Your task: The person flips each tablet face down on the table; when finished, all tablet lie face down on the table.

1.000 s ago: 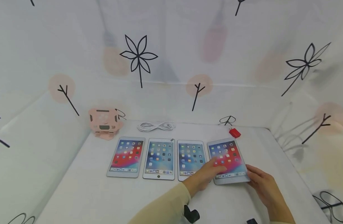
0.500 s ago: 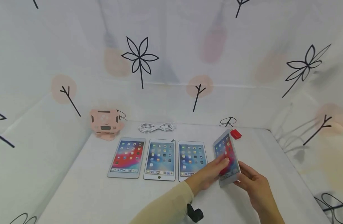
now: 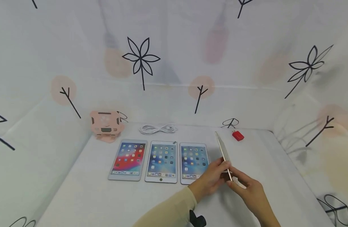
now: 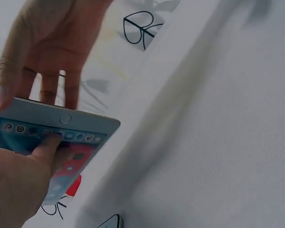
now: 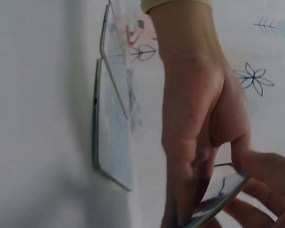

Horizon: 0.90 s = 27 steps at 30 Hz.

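Both hands hold a thin tablet (image 3: 223, 146), raised on its edge at the right of the row and seen nearly side-on in the head view. My left hand (image 3: 209, 179) pinches its lower left part, with the thumb over the near edge. At the bottom corner my right hand (image 3: 249, 190) grips it between thumb and fingers. In the left wrist view the tablet's lit screen (image 4: 71, 161) faces the left hand (image 4: 19, 185), whose fingers overlap the icons. The right hand (image 4: 52, 52) holds the home-button end there. In the right wrist view the tablet (image 5: 223, 190) shows as a narrow strip.
Three tablets lie screen up in a row: one with a red screen (image 3: 127, 159), two with blue screens, the middle one (image 3: 161, 159) and the right one (image 3: 194, 159). Behind are a pink case (image 3: 106, 124), a coiled white cable (image 3: 158, 129) and a red charger plug (image 3: 238, 136).
The held tablet has turned from face-up to edge-on, its screen now toward the left. The right hand has moved leftward with its edge, closer to the left hand. The other tablets stayed put.
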Tool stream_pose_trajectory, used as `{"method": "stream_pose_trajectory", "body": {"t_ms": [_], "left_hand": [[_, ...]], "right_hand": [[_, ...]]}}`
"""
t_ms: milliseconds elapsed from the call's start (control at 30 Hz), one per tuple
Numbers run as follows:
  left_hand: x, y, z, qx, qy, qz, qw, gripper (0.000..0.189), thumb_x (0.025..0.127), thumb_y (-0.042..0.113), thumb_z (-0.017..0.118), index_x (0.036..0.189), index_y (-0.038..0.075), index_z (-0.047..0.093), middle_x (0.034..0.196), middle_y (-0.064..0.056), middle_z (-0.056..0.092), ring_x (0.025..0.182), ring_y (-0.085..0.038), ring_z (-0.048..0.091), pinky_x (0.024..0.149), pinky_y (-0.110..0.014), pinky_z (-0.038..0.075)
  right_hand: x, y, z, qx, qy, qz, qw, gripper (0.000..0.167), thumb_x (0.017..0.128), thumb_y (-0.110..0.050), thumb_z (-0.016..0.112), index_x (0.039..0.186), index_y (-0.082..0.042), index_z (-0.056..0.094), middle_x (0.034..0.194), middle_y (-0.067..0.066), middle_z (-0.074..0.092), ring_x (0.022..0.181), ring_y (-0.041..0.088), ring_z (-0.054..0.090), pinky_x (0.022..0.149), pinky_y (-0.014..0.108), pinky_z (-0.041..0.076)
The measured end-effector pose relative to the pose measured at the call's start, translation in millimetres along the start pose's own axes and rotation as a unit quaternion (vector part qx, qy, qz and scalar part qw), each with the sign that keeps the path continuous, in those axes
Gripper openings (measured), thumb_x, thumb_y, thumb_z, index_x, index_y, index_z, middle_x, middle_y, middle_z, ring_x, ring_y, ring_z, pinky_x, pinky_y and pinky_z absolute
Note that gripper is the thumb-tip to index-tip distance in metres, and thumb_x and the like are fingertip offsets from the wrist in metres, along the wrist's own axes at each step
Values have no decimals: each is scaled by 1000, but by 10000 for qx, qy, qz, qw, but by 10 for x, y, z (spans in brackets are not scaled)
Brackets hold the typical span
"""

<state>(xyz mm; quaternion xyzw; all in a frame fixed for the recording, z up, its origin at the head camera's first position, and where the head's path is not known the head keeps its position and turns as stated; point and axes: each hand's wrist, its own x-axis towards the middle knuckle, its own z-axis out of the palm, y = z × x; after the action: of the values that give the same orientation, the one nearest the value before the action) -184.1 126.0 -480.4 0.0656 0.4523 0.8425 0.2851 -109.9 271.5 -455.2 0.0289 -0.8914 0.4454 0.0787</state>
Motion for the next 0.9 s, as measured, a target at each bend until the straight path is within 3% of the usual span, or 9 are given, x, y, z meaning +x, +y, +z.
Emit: {"method": "stream_pose_trajectory", "body": {"t_ms": [33, 100, 167, 233, 267, 333, 467, 633, 900], "left_hand": [[2, -1, -5, -35, 20, 63, 10000, 38, 104, 24, 57, 138, 6, 56, 114, -8, 64, 100, -18, 62, 85, -31, 54], [16, -15, -20, -93, 117, 216, 9997, 43, 105, 21, 54, 144, 3, 52, 126, -15, 64, 111, -25, 64, 94, -39, 55], [22, -27, -39, -116, 268, 296, 9991, 44, 105, 18, 53, 146, 2, 51, 133, -20, 63, 119, -31, 63, 100, -46, 53], [24, -38, -72, -112, 371, 325, 9987, 42, 105, 16, 52, 145, 2, 52, 134, -21, 63, 123, -34, 62, 103, -51, 51], [25, -46, -93, -105, 416, 327, 9985, 40, 105, 14, 52, 143, 2, 53, 132, -22, 64, 123, -35, 62, 103, -51, 51], [19, -52, -133, -32, 517, 287, 9982, 38, 105, 12, 53, 141, 1, 55, 129, -21, 67, 120, -35, 65, 100, -51, 53], [33, -62, -192, 110, 701, 57, 9975, 34, 103, 7, 55, 136, 0, 59, 121, -18, 70, 114, -35, 68, 96, -51, 56], [57, -37, -205, 574, 1022, -229, 9928, 31, 100, 3, 58, 131, 0, 63, 110, -11, 73, 105, -31, 72, 90, -49, 59], [3, -31, -196, 1366, 1563, -587, 9765, 32, 88, -7, 63, 118, 0, 69, 95, -7, 68, 79, -15, 63, 78, -32, 57]], "right_hand": [[5, 54, -19, -38, -97, -2, 9999, 50, 90, -26, 79, 137, -14, 66, 140, 10, 63, 117, -16, 49, 93, 13, 47], [30, 199, -73, -159, -364, 57, 9992, 53, 90, -28, 79, 140, -16, 64, 151, 11, 54, 134, -1, 46, 105, 29, 47], [64, 361, -133, -142, -599, 149, 9980, 58, 90, -28, 79, 143, -14, 60, 158, 18, 42, 144, 22, 43, 104, 30, 48], [90, 496, -184, -132, -802, 439, 9957, 69, 90, -29, 79, 151, -12, 51, 160, 25, 35, 138, 39, 47, 97, 35, 53], [103, 548, -210, -31, -920, 584, 9940, 76, 90, -29, 79, 155, -10, 44, 160, 28, 32, 133, 46, 50, 93, 29, 54], [121, 626, -259, 232, -1127, 845, 9898, 87, 91, -26, 78, 160, -6, 29, 157, 34, 34, 126, 41, 56, 81, 17, 52], [138, 732, -334, 512, -1465, 1298, 9793, 99, 90, -20, 78, 161, 3, 13, 143, 33, 48, 112, 26, 62, 79, 22, 54], [167, 874, -338, 249, -1612, 1146, 9799, 96, 87, -19, 80, 155, 13, 21, 126, 21, 56, 97, 17, 59, 76, 22, 52], [255, 1010, -449, -584, -1508, 970, 9821, 96, 84, -26, 85, 151, 16, 30, 126, 23, 61, 97, 19, 61, 74, 22, 50]]}}
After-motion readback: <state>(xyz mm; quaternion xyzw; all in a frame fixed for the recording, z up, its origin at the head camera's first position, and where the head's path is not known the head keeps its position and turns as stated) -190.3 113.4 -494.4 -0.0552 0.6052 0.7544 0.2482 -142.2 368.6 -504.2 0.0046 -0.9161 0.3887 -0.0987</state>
